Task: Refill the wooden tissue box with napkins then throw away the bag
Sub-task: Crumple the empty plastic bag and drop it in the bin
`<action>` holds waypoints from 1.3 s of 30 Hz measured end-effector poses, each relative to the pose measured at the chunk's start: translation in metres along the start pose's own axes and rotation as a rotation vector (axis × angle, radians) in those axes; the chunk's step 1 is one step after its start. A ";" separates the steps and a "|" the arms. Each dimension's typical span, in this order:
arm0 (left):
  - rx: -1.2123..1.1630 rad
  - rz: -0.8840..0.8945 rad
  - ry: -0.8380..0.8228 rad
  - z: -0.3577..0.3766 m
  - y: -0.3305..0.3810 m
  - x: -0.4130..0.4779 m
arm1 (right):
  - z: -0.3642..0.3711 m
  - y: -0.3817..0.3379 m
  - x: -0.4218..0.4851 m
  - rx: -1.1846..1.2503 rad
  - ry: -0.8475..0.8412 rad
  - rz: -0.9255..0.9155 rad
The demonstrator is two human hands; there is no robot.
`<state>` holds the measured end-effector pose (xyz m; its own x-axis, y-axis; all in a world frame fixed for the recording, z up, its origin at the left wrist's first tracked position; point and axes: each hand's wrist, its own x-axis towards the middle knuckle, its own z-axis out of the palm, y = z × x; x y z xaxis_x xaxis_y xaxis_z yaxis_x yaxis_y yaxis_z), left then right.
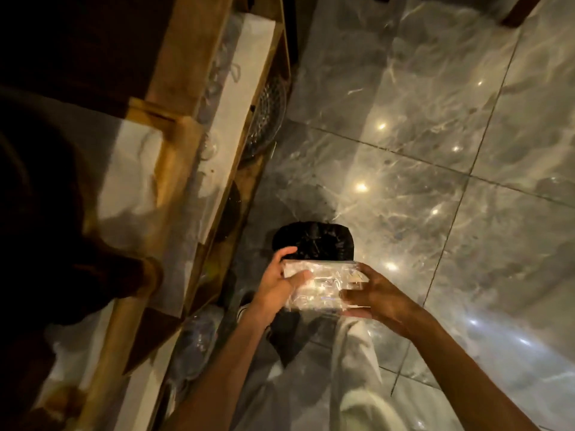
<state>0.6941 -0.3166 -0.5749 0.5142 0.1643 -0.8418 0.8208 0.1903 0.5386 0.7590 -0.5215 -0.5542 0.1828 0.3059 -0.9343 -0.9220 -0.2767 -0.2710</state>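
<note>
Head view: left hand (277,286), right hand (378,295) both grasping clear bag (323,286) above black-lined bin (314,241). Film likely light, limp, slippery; pinch edges.

Arms: both bare, entering from the lower edge of the frame; no sleeves visible.
Left hand (277,283): bare, no glove.
Right hand (378,295): bare, no glove.
Trousers (354,353): light, off-white, loose fabric, lower centre.
Footwear (244,307): blurred, partly hidden; colour cannot be told.
</note>
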 end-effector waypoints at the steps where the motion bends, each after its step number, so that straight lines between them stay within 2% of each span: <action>1: 0.019 -0.004 0.013 0.003 -0.008 0.014 | -0.004 0.002 0.010 0.013 0.082 -0.025; 3: 0.105 -0.005 0.091 0.006 -0.026 0.043 | -0.010 0.006 0.031 0.013 0.240 -0.076; 5: 0.367 0.014 0.155 0.005 -0.042 0.070 | -0.012 0.013 0.051 0.021 0.316 -0.117; 7: 0.601 0.036 0.118 0.003 -0.056 0.089 | -0.007 0.024 0.067 -0.074 0.409 -0.155; 9: 0.696 0.062 0.062 0.006 -0.067 0.104 | 0.005 0.036 0.081 -0.258 0.548 -0.225; 14: 0.802 0.092 0.119 0.019 -0.084 0.127 | 0.048 0.065 0.109 -0.453 0.819 -0.481; 16: 0.856 0.129 0.120 0.020 -0.086 0.130 | 0.062 0.071 0.125 -0.588 0.870 -0.486; 20: 0.837 0.205 0.092 0.016 -0.084 0.134 | 0.075 0.078 0.159 -0.905 0.807 -0.345; 24: 0.741 0.248 0.070 0.013 -0.082 0.135 | 0.086 0.097 0.165 -1.056 0.999 -0.514; 27: 0.726 0.267 0.061 0.011 -0.085 0.136 | 0.086 0.109 0.170 -1.156 0.965 -0.614; 31: 0.675 0.203 0.074 0.009 -0.092 0.137 | 0.079 0.113 0.180 -1.315 0.820 -0.518; 35: 0.667 0.152 0.153 0.005 -0.088 0.126 | 0.080 0.103 0.171 -1.301 0.703 -0.475; 37: 0.733 0.155 0.233 0.000 -0.080 0.113 | 0.082 0.092 0.153 -1.247 0.637 -0.507; 39: 0.901 0.236 0.309 -0.006 -0.070 0.093 | 0.081 0.082 0.126 -1.211 0.592 -0.551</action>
<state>0.6830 -0.3085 -0.6906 0.7071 0.3735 -0.6004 0.6538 -0.6687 0.3540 0.6787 -0.4319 -0.6760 0.7982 0.2954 -0.5250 0.1022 -0.9253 -0.3652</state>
